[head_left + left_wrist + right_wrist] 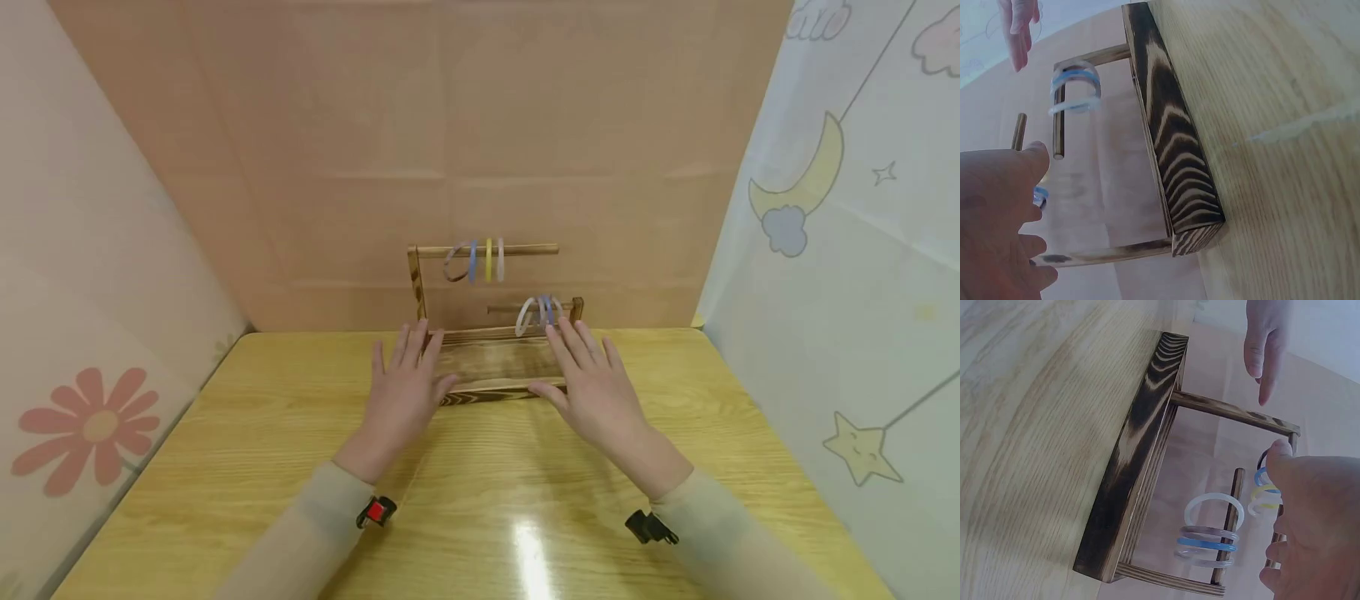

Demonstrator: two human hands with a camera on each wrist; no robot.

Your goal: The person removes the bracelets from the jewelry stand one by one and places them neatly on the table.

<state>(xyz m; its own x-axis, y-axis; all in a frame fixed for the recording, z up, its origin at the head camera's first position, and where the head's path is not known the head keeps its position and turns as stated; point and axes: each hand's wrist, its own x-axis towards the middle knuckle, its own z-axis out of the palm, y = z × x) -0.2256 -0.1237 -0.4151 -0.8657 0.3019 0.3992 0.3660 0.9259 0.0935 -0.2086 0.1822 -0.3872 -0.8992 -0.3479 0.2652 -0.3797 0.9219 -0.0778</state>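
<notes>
Near, above the left end of the wooden stand (491,360), left hand (401,390) with fingers straight and fanned, thumb out, nothing held. Above the right end, right hand (603,398), likewise spread, nothing held. Under both, the stand, upright on the table (450,508); likely to skid or tip under uneven pressure from either side. Farther, running left from the right post (577,310), a lower bar (499,309) with four rings, outermost a tilted white ring (1210,497); perhaps prone to slide off the unstopped left end after a knock from the right fingertips. Higher, on the far side, running right from the left post (417,287), an upper bar (534,249) with four rings, including a yellow ring (489,260); similarly liable to slip off the free right end under a jolt.

Hard to make out, nearest first: sleeves (300,525) cut off at the near edge; cannot tell fingertips touching the stand from hovering. Beyond, foot of the left post behind left fingers. Farthest, lower rings overlapping, partly behind right fingertips in the head view; in the left wrist view, upper rings mostly behind the thumb.
</notes>
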